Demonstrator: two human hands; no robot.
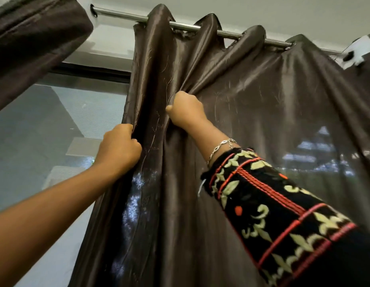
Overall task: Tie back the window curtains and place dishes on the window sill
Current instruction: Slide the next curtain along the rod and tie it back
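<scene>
A shiny dark brown curtain [252, 104] hangs in folds from a metal rod [122, 14] across the top of the view. My left hand [118, 149] grips the curtain's left edge. Higher and to the right, my right hand [186, 109] grips a fold of the same curtain; a silver bracelet and a black embroidered sleeve cover that wrist and forearm. A second brown curtain [34, 44] is bunched at the upper left. No dishes or window sill are in view.
Between the two curtains the window [55, 125] shows, covered by a mesh screen under a dark frame. A white bracket [360, 50] holds the rod at the right. The pale ceiling lies above the rod.
</scene>
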